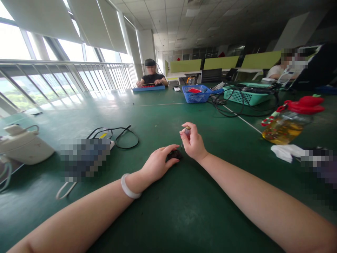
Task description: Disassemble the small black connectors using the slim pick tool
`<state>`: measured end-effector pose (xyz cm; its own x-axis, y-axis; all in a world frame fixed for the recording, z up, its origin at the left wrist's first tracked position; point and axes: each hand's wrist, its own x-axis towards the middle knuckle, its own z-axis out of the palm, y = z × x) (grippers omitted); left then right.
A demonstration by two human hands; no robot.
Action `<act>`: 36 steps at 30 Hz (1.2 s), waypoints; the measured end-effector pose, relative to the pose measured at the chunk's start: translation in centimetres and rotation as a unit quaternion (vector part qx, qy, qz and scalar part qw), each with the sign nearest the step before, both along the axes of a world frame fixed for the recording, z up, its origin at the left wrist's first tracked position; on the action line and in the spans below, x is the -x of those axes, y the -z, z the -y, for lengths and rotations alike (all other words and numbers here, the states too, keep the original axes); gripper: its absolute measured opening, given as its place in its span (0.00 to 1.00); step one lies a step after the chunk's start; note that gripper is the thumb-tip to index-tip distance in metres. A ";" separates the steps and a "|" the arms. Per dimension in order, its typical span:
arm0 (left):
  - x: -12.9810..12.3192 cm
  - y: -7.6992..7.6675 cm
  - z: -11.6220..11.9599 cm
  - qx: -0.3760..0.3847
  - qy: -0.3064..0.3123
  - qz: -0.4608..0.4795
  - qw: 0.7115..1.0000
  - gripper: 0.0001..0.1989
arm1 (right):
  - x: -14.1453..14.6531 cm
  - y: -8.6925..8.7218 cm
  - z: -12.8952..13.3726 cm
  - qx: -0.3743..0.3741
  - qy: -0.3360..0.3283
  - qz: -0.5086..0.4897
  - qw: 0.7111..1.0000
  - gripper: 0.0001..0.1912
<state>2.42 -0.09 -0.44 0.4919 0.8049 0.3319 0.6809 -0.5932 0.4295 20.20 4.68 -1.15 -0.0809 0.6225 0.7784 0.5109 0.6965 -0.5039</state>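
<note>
Near the middle of the green table (pixel 168 186), my left hand (pixel 157 162) grips a small dark object (pixel 173 155) between thumb and fingers, resting it on the tabletop. Just right of it, my right hand (pixel 194 142) is closed around a small screwdriver (pixel 187 132) with a rounded, brass-coloured top. The thin shaft points down toward the dark object's right end; whether the tip touches it is too small to tell. A white band circles my left wrist.
A blurred device with a black cable (pixel 127 137) lies left. Blue basket (pixel 197 95), green basket (pixel 252 95) and tangled cables stand ahead. A red-lidded jar (pixel 286 126) and white cloth (pixel 286 152) are right. One person (pixel 151 78) sits across the table, another (pixel 279 70) at far right.
</note>
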 end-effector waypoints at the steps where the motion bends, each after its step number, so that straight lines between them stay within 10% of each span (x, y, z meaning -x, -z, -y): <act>1: 0.0 0.0 0.0 -0.001 -0.001 0.002 1.000 0.21 | 0.0 0.0 0.0 0.001 0.001 0.001 1.000 0.12; 21: 0.3 0.1 -0.3 0.005 -0.054 -0.015 0.998 0.24 | -0.3 0.0 -0.1 0.044 0.000 -0.019 0.999 0.20; 36: 0.6 0.2 -0.5 0.002 -0.064 -0.029 0.998 0.15 | 0.6 -1.5 0.8 0.096 -0.139 -0.203 0.964 0.21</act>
<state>1.86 0.37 -0.68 0.4031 0.8638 0.3023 0.7750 -0.4979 0.3892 19.63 3.83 0.34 0.0223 0.7561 0.6541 0.0511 0.6525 -0.7560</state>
